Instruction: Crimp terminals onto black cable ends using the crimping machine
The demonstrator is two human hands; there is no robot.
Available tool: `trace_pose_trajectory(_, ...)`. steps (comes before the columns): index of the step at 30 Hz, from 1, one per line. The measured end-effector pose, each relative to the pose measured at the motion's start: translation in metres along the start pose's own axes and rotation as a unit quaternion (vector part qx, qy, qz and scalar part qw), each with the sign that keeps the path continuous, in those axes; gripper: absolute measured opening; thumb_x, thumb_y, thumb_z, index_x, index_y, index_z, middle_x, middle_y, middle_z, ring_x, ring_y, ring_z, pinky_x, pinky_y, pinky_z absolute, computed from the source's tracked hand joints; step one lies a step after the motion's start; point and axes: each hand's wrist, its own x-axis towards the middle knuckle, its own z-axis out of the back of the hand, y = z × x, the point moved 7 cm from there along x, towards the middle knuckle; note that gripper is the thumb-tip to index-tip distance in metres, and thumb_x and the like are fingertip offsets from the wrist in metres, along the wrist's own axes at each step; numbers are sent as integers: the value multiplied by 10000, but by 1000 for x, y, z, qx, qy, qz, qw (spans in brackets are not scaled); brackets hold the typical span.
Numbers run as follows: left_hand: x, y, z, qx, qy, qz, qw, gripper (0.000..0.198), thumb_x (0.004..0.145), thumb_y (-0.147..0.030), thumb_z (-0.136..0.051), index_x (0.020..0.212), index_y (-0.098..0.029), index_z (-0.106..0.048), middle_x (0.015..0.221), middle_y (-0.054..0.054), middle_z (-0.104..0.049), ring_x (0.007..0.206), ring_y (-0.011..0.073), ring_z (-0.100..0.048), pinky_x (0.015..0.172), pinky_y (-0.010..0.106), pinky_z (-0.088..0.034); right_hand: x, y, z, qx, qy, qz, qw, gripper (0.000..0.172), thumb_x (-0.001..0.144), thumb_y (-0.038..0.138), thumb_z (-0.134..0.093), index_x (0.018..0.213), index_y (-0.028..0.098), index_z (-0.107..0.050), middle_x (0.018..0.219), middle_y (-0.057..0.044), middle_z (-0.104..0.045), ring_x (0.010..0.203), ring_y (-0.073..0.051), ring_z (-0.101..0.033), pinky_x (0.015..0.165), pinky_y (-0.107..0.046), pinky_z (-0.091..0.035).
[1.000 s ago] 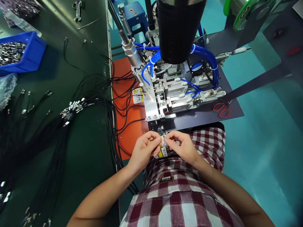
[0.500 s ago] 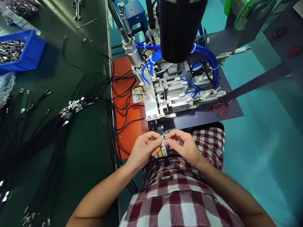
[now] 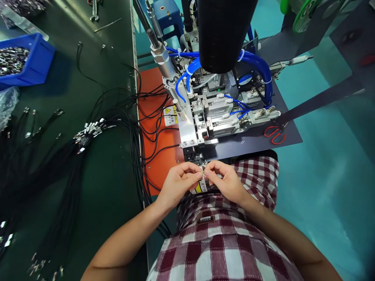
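Note:
My left hand (image 3: 182,180) and my right hand (image 3: 225,178) meet fingertip to fingertip in front of my lap, at the near end of a metal machine (image 3: 216,117). Thumb and forefinger of each hand are pinched together. Between them shows a tiny thing, perhaps a thin wire end, too small to make out. Just under the fingers is a white and yellow label (image 3: 202,186) on the machine's near part. A black clamp block (image 3: 193,155) lies directly beyond the fingertips.
On the green bench (image 3: 117,218) at left lie bundles of black cables (image 3: 129,132) with metal plugs (image 3: 90,130). A blue bin (image 3: 38,62) of metal connectors stands behind. Red-handled scissors (image 3: 275,134) rest on the grey plate at right. A black cylinder (image 3: 225,35) hangs over the machine.
The fingertips of both hands have come slightly closer together, with the right hand shifting a little left. The view has tilted slightly; the bench and machine look the same.

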Motion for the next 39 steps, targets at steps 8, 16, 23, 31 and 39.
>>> trace_pose_trajectory(8,2,0,-3,-59,-2,27,998,241,740,-311,-743,768,-113,-607,603,-16,-563,420,12,-363,436,174,-213,0,0,1,53,2,0,999,145,797,311,-674,770,177,-623,684,17,-588,545,-98,-522,537,-238,-422)
trace_pose_trajectory(16,2,0,-6,-95,9,35,995,211,760,-288,-729,771,-117,-606,548,-46,-509,422,12,-362,451,162,-220,0,-3,-1,88,0,-11,996,127,782,288,-684,778,176,-624,649,26,-577,539,-97,-520,534,-236,-409)
trace_pose_trajectory(23,2,1,-4,-97,-18,11,995,215,742,-289,-744,773,-123,-611,552,-44,-510,434,17,-374,458,162,-237,-4,-3,-3,69,-41,-21,997,109,805,262,-632,761,175,-585,593,38,-542,530,-99,-495,539,-239,-397)
trace_pose_trajectory(31,2,4,-1,-52,-27,22,998,227,711,-296,-759,759,-122,-623,435,-71,-427,415,33,-334,435,171,-214,-8,7,-1,-23,-70,26,997,97,833,223,-595,749,179,-572,620,28,-546,555,-107,-507,559,-244,-424)
trace_pose_trajectory(39,2,5,-1,-36,-23,12,999,202,753,-294,-718,746,-127,-605,456,-81,-384,437,30,-292,449,178,-201,-11,6,-2,-52,-89,25,994,90,848,231,-592,775,178,-588,702,1,-587,599,-117,-543,565,-243,-448)
